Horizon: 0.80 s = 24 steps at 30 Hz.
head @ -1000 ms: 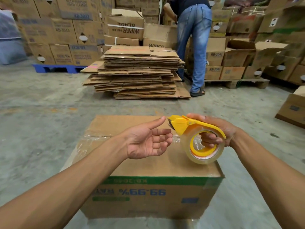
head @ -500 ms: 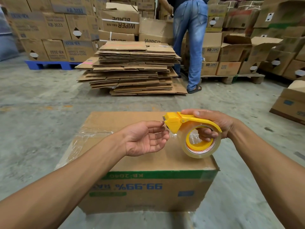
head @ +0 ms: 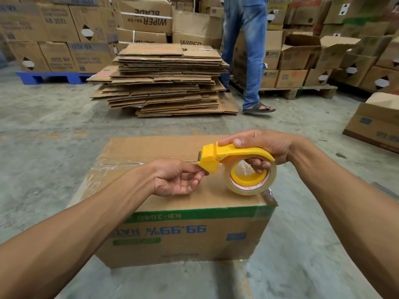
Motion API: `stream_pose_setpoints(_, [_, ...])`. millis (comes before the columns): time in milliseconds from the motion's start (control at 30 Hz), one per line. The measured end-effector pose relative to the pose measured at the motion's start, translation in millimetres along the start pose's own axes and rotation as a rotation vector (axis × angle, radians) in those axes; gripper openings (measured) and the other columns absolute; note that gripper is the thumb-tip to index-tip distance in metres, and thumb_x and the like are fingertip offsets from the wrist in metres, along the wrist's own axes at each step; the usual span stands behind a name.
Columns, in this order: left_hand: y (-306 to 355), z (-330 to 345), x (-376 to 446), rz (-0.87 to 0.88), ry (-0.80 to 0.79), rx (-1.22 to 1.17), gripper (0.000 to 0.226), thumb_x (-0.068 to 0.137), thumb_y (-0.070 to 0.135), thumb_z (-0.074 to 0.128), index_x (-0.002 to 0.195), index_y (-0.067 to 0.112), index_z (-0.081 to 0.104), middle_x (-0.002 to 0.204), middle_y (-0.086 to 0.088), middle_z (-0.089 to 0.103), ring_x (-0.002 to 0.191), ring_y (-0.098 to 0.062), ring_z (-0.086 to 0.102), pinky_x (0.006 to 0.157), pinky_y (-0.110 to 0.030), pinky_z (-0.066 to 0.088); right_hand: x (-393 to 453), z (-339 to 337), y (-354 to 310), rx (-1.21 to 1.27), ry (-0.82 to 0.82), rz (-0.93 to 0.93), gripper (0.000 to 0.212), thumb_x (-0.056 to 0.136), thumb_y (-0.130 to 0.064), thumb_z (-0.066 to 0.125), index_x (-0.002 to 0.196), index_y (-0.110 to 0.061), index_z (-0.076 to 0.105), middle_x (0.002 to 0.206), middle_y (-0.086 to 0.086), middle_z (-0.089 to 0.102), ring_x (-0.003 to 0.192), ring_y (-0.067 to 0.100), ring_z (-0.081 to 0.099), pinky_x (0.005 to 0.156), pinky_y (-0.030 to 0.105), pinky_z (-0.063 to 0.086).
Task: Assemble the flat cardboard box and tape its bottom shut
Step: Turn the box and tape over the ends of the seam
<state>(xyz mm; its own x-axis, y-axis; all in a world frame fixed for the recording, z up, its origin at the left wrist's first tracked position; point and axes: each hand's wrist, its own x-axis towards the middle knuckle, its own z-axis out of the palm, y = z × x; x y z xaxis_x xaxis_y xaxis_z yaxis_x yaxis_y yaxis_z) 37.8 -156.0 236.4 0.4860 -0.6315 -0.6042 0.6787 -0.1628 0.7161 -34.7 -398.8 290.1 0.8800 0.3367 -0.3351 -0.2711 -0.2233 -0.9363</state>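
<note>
Left hand [head: 179, 178] has closed in from an open, palm-up pose a second ago: its fingertips now pinch at the mouth of the yellow tape dispenser [head: 224, 156], seemingly picking up the loose tape end, though the clear tape itself is too faint to make out there. That suggests a new strip is about to be drawn. Beneath both hands the assembled cardboard box [head: 183, 234] sits on the concrete floor [head: 43, 130], print upside down, its upturned bottom flaps closed, with clear tape already wrinkled over the left part of the seam; nothing of its inside shows. Right hand [head: 265, 147] grasps the dispenser handle, fingers through the roll [head: 250, 178], which hovers just above the box top. Beyond, flattened cartons [head: 164, 78] lie stacked, and an open, apparently empty box [head: 302, 50] stands on a pallet.
</note>
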Motion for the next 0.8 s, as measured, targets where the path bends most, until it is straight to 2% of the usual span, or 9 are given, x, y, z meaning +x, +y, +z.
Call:
stream_pose_setpoints(133, [8,-11,2,0.047,0.064,0.076,0.013,0.093,0.005,0.055,0.083,0.001,0.064,0.06,-0.007,0.064,0.047,-0.011,0.06,0.048,-0.021,0.054,6,8,-5,-0.043,0.004,0.023,0.033,0.088,-0.032,0.059,0.118,-0.033,0.071,0.064,0.012,0.061,0.039,0.012,0.052,0.037,0.023,0.049])
stream_pose_setpoints(200, [12,-19,2,0.059,0.09,0.127,0.014,0.094,0.007,0.054,0.083,0.003,0.062,0.058,-0.005,0.062,0.046,-0.01,0.057,0.047,-0.02,0.053,10,13,-6,-0.066,0.002,0.039,0.034,0.088,-0.033,0.06,0.121,-0.034,0.069,0.074,0.014,0.063,0.043,0.013,0.054,0.039,0.024,0.051])
stream_pose_setpoints(367, [30,-37,-2,0.112,0.152,0.224,0.013,0.093,0.006,0.057,0.084,0.005,0.066,0.064,-0.003,0.058,0.053,-0.007,0.05,0.047,-0.016,0.05,8,15,-14,-0.09,0.026,0.04,0.035,0.091,-0.03,0.06,0.125,-0.032,0.067,0.081,0.012,0.067,0.049,0.013,0.056,0.041,0.025,0.052])
stream_pose_setpoints(567, [45,-62,7,0.097,0.216,0.294,0.011,0.092,0.008,0.059,0.086,0.007,0.067,0.065,-0.001,0.059,0.057,-0.008,0.047,0.046,-0.016,0.048,-2,16,-14,-0.092,0.068,0.043,0.031,0.09,-0.029,0.061,0.12,-0.034,0.069,0.083,0.01,0.071,0.051,0.016,0.055,0.043,0.026,0.052])
stream_pose_setpoints(733, [57,-83,25,0.091,0.296,0.368,0.01,0.094,0.009,0.057,0.089,0.008,0.065,0.071,-0.001,0.055,0.059,-0.008,0.046,0.047,-0.016,0.048,-24,7,-7,-0.104,0.14,0.105,0.034,0.09,-0.029,0.062,0.123,-0.03,0.068,0.076,0.012,0.068,0.049,0.016,0.055,0.042,0.026,0.052])
stream_pose_setpoints(800, [63,-81,33,0.094,0.29,0.451,0.01,0.095,0.011,0.055,0.092,0.009,0.064,0.071,-0.001,0.055,0.059,-0.008,0.046,0.047,-0.016,0.047,-30,3,-4,-0.093,0.16,0.109,0.034,0.09,-0.029,0.062,0.123,-0.03,0.068,0.084,0.015,0.069,0.049,0.016,0.056,0.042,0.027,0.052])
